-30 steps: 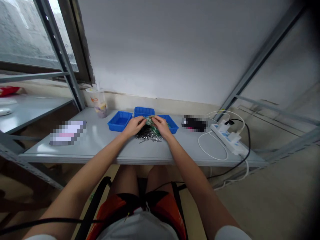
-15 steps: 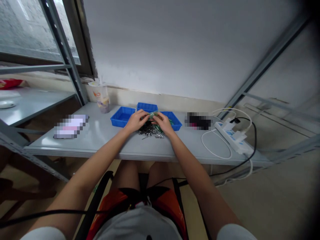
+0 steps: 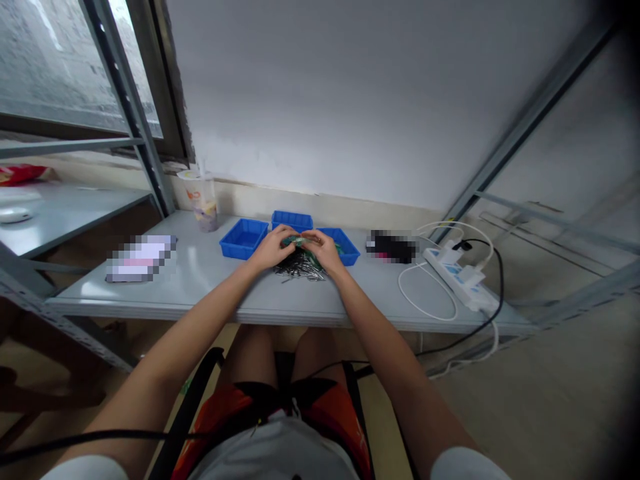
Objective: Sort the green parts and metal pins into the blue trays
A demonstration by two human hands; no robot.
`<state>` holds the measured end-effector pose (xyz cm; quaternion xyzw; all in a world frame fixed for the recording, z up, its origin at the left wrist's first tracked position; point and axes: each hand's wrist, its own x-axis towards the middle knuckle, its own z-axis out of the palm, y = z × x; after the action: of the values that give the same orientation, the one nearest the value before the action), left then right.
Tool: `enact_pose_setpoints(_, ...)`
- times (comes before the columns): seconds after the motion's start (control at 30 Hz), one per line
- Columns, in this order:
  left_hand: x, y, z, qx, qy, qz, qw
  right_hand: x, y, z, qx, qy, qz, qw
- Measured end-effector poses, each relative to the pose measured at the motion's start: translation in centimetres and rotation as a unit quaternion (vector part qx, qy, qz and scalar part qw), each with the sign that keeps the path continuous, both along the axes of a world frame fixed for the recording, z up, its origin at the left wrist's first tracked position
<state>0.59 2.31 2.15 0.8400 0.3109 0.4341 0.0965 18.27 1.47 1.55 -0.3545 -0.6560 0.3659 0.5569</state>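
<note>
My left hand [image 3: 273,247] and my right hand [image 3: 325,250] meet over a heap of small dark and silvery metal parts [image 3: 299,265] on the grey table [image 3: 210,280]. Between the fingertips of both hands sits a small green piece [image 3: 296,241], pinched from either side. Its exact kind is too small to make out. Three blue trays stand just behind the hands: one to the left [image 3: 243,239], one at the back [image 3: 292,220], one to the right [image 3: 346,245].
A plastic drink cup [image 3: 201,199] stands at the back left by the window frame. A white power strip [image 3: 457,275] with white and black cables lies at the right. A dark object [image 3: 391,247] lies beside it. A second shelf [image 3: 55,210] extends left.
The hands have stayed together over the heap, shifting only slightly; the head view has moved a little.
</note>
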Motion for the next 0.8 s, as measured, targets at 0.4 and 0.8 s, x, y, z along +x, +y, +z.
enact_pose_setpoints(0.4, -0.2, 0.6, -0.3, 0.006, 0.017, -0.01, 1.0, -0.1, 0.3, -0.1, -0.019, 0.014, -0.007, 1.0)
enact_pose_setpoints(0.8, -0.3, 0.7, -0.1, 0.018, 0.039, 0.02, 0.999, 0.3, 0.9, -1.2, 0.021, -0.066, -0.035, 0.997)
